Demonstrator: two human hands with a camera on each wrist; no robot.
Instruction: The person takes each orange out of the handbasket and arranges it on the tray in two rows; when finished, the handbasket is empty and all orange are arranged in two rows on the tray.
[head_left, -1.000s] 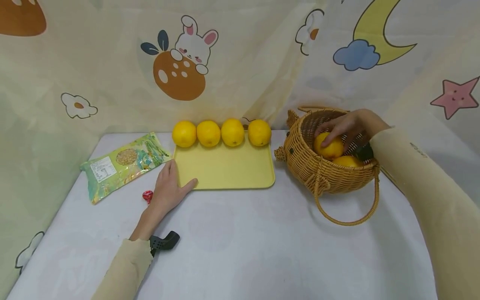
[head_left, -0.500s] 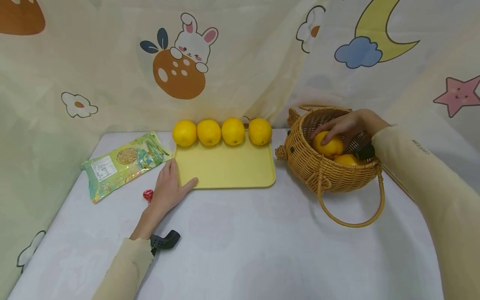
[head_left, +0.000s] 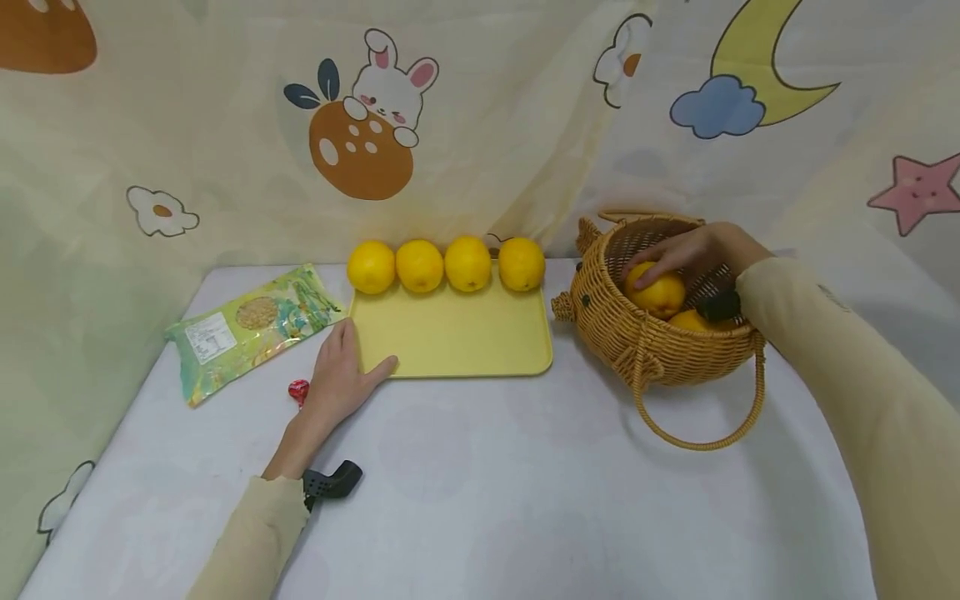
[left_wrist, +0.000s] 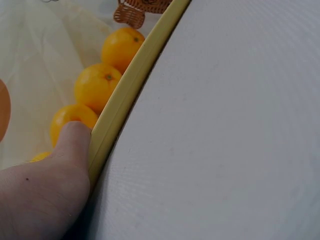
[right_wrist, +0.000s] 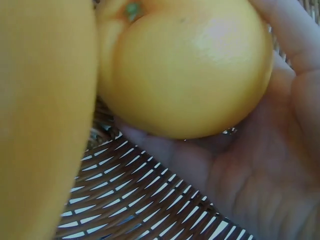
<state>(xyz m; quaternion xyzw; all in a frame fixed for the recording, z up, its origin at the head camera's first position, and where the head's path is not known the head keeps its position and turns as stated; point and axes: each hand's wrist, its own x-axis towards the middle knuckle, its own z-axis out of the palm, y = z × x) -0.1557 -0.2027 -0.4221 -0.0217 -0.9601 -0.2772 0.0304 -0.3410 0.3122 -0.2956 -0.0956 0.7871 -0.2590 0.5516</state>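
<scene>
Inside the wicker basket (head_left: pixel 682 354), shaped like a pig, my right hand (head_left: pixel 693 250) grips an orange (head_left: pixel 658 292). The right wrist view shows thumb and fingers curled round that orange (right_wrist: pixel 185 70), with another orange (right_wrist: pixel 42 110) close beside it. In the head view this second orange (head_left: pixel 692 320) peeks out below the held one. My left hand (head_left: pixel 341 375) rests at the near left corner of the yellow tray (head_left: pixel 450 337), fingers straight along its side. Its thumb (left_wrist: pixel 75 145) lies over the tray's rim (left_wrist: pixel 120 100). Several oranges (head_left: pixel 468 263) stand in a row along the tray's back edge.
Left of the tray lies a green food packet (head_left: pixel 251 329). A small red-wrapped candy (head_left: pixel 298 390) sits beside my left wrist. The basket's handle (head_left: pixel 708 446) droops onto the white table (head_left: pixel 480 492). A patterned cloth (head_left: pixel 510 108) hangs behind.
The right hand stays in the basket and shifts slightly on the orange, which moves a little left and up. The left hand keeps its place at the tray.
</scene>
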